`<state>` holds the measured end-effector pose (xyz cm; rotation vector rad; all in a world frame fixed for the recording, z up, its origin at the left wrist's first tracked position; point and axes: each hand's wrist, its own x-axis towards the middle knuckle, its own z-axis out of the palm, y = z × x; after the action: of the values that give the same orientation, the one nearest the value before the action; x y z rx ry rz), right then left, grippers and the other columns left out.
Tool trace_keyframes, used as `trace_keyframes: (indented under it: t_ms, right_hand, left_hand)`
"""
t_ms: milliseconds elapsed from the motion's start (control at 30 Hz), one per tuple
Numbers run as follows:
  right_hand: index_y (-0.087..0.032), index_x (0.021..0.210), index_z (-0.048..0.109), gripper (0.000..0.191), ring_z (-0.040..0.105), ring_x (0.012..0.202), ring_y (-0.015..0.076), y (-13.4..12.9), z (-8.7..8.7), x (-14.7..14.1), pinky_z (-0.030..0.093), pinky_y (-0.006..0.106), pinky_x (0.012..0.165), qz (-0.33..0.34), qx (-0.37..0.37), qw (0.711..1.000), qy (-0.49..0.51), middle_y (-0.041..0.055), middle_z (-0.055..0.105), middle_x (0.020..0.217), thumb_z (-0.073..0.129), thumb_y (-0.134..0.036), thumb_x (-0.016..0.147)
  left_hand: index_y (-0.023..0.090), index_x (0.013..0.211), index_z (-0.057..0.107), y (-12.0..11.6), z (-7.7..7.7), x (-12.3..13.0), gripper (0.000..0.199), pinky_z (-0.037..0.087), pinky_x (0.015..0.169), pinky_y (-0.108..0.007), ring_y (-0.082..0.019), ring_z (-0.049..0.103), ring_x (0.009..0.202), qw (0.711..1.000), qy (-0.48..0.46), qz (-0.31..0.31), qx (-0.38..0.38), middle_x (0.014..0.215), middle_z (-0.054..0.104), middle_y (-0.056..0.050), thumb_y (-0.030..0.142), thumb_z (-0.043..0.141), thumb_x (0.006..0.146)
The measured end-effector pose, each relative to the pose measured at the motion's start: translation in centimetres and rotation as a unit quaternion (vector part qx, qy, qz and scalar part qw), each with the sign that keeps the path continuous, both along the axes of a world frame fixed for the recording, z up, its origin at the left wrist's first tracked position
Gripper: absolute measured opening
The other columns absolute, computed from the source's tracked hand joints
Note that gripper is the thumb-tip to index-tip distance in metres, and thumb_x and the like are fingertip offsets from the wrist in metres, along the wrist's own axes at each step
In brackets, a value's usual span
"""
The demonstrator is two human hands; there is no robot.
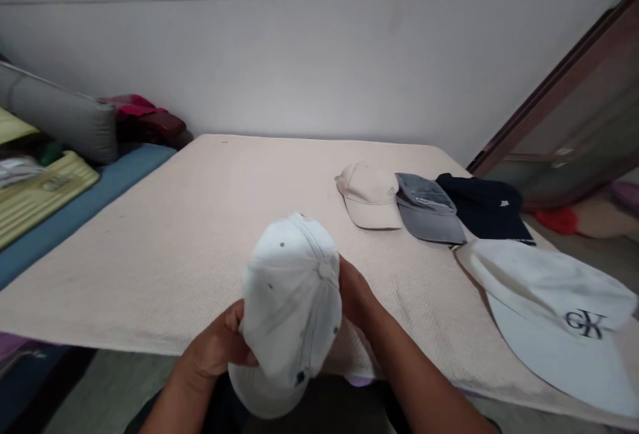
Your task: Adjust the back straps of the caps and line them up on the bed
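A white cap (294, 294) is held up at the table's near edge, its crown facing the camera and its brim pointing down toward the body. My left hand (224, 341) grips its left side near the brim, fingers closed on it. On the opposite side my right hand (353, 291) holds the crown's edge, its fingertips hidden behind the cap. To the right lie a beige cap (368, 194), a grey denim cap (429, 208), a navy cap (484, 208) and, closer, a larger-looking white cap with dark letters (554, 321).
A cream cloth covers the table (164, 221). Beyond its left edge are a grey cushion (64, 114), a yellow-green ribbed item (50, 188) and dark red and pink things (144, 118). A pale wall stands behind; a brown-framed panel (564, 88) leans at the right.
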<state>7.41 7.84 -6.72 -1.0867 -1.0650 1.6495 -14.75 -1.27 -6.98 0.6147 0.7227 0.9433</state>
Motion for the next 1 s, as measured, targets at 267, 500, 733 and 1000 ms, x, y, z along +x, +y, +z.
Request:
trace_keyframes:
  t_ms: [267,500,733,1000]
  right_hand:
    - [-0.015,0.094,0.067,0.040,0.064,0.085,0.0253,-0.3,1.1,3.4,0.050,0.033,0.068,-0.142,-0.150,0.961,0.184,0.0087,0.070,0.085,0.056,-0.050,0.078]
    - [-0.019,0.107,0.062,0.040,0.064,0.075,0.0225,-1.2,2.0,7.7,0.049,0.032,0.068,-0.041,-0.074,0.976,0.201,0.0063,0.070,0.083,0.066,-0.040,0.074]
    - [-0.015,0.093,0.066,0.036,0.059,0.065,0.0158,-2.2,1.4,11.3,0.046,0.027,0.064,0.068,-0.083,0.972,0.207,0.0058,0.067,0.079,0.075,-0.032,0.062]
    - [-0.014,0.085,0.063,0.016,0.058,0.060,0.0131,-2.4,1.6,13.5,0.042,0.025,0.060,0.181,-0.043,0.966,0.178,0.0037,0.064,0.071,0.066,-0.024,0.073]
  left_hand:
    - [0.017,0.095,0.072,1.1,0.1,4.7,0.037,0.050,0.070,-0.029,-0.023,0.067,0.079,0.993,-0.069,-0.094,0.005,0.083,0.073,-0.007,0.018,0.078,0.059]
    - [0.016,0.094,0.068,2.7,1.1,9.4,0.035,0.050,0.081,-0.039,-0.032,0.065,0.091,0.997,-0.048,0.030,-0.048,0.084,0.072,-0.009,0.030,0.070,0.062]
    - [0.016,0.081,0.070,4.7,2.6,10.3,0.023,0.053,0.075,-0.040,-0.028,0.068,0.076,0.981,0.006,0.146,-0.128,0.066,0.071,-0.008,0.035,0.064,0.069]
    - [0.011,0.097,0.070,3.3,1.8,10.8,0.029,0.050,0.062,-0.027,-0.018,0.065,0.064,0.992,0.055,-0.084,-0.077,0.079,0.072,-0.011,0.015,0.070,0.068]
